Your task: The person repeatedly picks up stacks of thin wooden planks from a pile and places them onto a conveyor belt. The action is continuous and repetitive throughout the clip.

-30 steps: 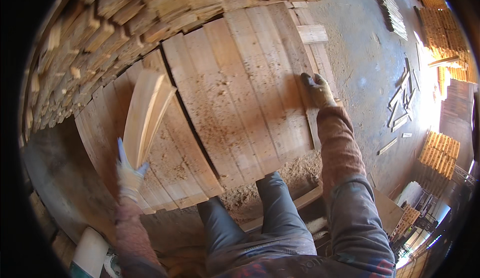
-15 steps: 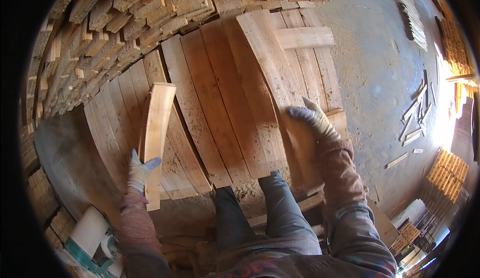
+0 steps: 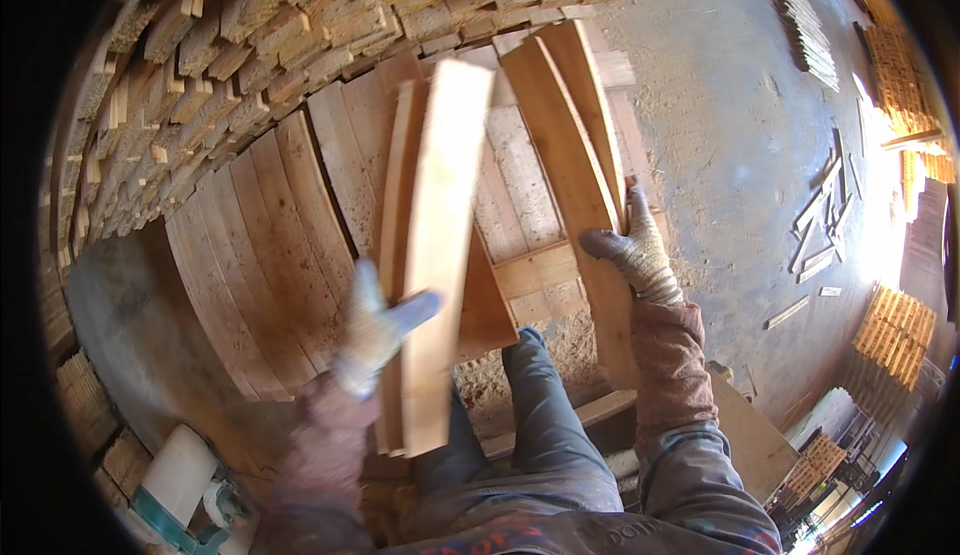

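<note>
Wooden planks (image 3: 445, 205): some raised, left hand (image 3: 375, 327) and right hand (image 3: 637, 257) apart, each clamped on several; others lie unlifted at the board stack's (image 3: 265, 245) left edge.

We have a wide bed of boards (image 3: 240, 255) in front of us. The boards lie flat, side by side, and a dark gap (image 3: 328, 180) runs through the bed. Little sawdust crumbs (image 3: 517, 190) are sprinkled on the bed's right part, and one short cross board (image 3: 540, 271) lies over the others there. A pile of sawdust (image 3: 560, 345) is just beside the bed's near edge. Right of the bed we see our big grey floor (image 3: 725, 145). Well to the right of the bed, thin sticks (image 3: 827, 205) lie on it in a messy heap. Past the bed's far right corner, long strips (image 3: 803, 25) lie on it in a row.
</note>
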{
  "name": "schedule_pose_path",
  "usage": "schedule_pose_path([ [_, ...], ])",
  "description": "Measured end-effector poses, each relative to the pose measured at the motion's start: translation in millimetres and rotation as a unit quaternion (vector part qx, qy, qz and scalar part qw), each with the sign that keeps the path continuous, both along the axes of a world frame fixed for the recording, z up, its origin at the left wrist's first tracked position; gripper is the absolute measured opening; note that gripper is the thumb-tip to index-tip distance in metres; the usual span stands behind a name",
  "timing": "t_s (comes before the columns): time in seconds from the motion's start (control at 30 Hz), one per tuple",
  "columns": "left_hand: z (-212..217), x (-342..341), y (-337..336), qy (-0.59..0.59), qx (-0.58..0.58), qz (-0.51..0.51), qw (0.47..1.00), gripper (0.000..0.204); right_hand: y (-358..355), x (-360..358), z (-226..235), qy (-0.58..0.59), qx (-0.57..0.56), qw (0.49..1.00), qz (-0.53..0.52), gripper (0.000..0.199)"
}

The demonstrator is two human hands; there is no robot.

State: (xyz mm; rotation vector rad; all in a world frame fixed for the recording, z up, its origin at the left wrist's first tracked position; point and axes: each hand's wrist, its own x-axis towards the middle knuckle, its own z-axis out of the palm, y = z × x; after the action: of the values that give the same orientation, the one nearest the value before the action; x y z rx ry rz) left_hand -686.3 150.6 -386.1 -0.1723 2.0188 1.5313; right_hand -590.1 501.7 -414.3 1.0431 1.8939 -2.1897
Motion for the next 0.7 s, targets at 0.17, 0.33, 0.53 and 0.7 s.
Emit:
schedule_pose_path([
  [0.17,-37.8,-3.4,204.3,0.003,-0.133,-0.095,0.987,0.108,41.8,4.3,-12.7,-0.142,0.401,0.901,0.084,0.139],
  [0.33,-77.2,30.9,254.8,0.029,-0.165,-0.163,0.972,0.107,55.9,17.7,-54.8,-0.159,0.417,0.891,0.081,0.139],
  [0.53,-83.5,54.8,144.6,0.01,0.106,-0.131,0.986,0.057,-60.7,-41.0,-12.7,0.118,0.344,0.93,-0.044,0.093],
  [0.7,-58.3,49.2,29.1,0.124,-0.067,0.023,0.99,0.038,-156.0,-109.8,-70.0,-0.182,0.315,0.917,0.162,0.085],
])
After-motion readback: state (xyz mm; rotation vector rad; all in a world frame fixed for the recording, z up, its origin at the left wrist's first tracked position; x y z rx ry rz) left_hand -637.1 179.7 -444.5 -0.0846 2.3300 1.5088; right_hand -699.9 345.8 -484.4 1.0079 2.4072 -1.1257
